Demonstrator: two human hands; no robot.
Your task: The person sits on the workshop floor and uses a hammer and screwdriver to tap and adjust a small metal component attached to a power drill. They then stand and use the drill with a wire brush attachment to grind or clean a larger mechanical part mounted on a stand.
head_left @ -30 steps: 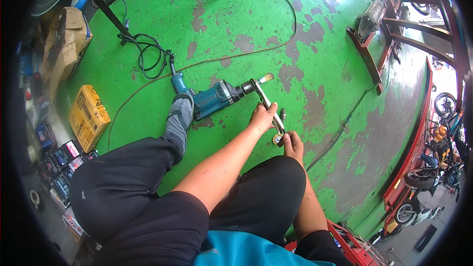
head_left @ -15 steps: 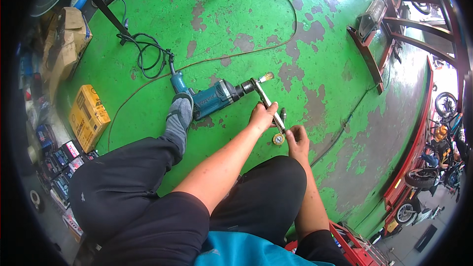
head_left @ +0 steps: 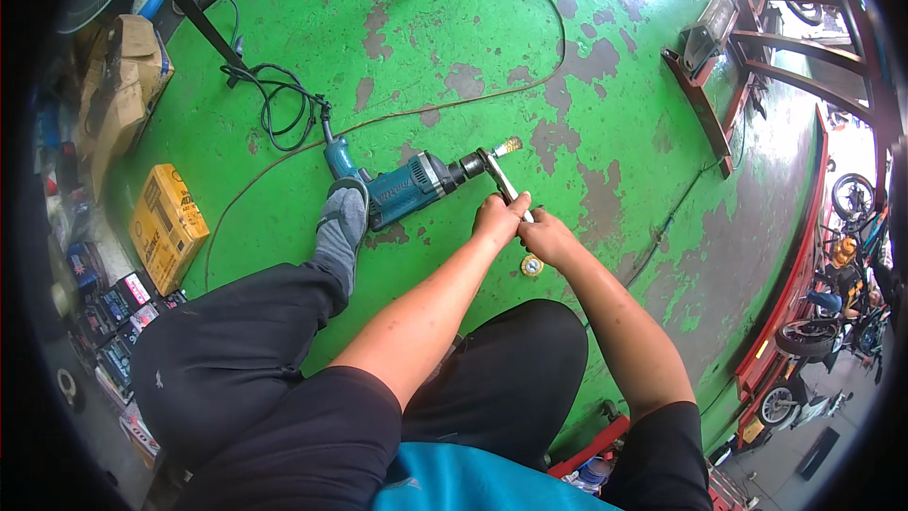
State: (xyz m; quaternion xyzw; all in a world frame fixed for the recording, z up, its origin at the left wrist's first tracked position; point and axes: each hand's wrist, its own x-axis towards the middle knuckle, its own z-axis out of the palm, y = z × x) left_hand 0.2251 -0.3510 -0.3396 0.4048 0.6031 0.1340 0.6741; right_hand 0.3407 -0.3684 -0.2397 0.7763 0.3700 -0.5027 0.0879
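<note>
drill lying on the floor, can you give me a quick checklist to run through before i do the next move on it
1. Both hands on the silver tool: ok, the left hand and right hand are closed on its handle end.
2. Tool head at the chuck: ok by position; how firmly it bites, cannot tell.
3. Drill braced: ok, the left foot appears to rest against it.
4. Cord away from the hands: ok, it loops beyond the drill's handle.
5. Drill unplugged: cannot tell.
6. Floor near the hands free of loose parts: not ok, a round brass-coloured part lies there.
</note>
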